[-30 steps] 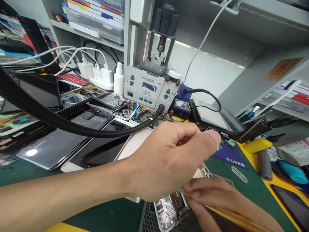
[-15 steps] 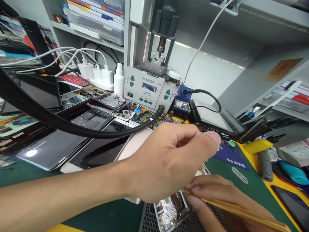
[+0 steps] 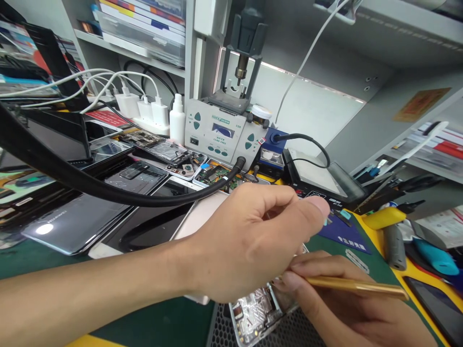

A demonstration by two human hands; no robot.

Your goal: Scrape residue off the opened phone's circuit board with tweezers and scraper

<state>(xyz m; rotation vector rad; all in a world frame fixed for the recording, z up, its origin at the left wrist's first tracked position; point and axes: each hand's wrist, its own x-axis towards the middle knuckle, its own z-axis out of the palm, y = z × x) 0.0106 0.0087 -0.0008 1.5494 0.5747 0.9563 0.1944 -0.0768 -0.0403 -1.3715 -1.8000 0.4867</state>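
My left hand (image 3: 253, 236) reaches in from the left, its fingers curled and pressed together above an opened phone (image 3: 252, 313). Whatever those fingers hold, if anything, is hidden behind the hand. Low on the right, my right hand (image 3: 347, 299) pinches a slim gold-coloured tool (image 3: 358, 286) between thumb and fingers, its back end pointing right. The tool's tip disappears behind my left hand. Silvery metal parts show inside the phone, which lies on a black perforated pad (image 3: 222, 325). Both hands cover the phone's upper part.
A grey hot-air station (image 3: 213, 130) stands at the back, its black hose (image 3: 119, 190) arching across the left. Several phones, including a dark one (image 3: 97, 207), lie left of my hand. A yellow-capped grey tube (image 3: 396, 246) and a dark phone (image 3: 432, 306) are on the right.
The gold-coloured tool has swung up nearer level, its back end moving up and left. My right hand has turned with it. My left hand has barely moved.
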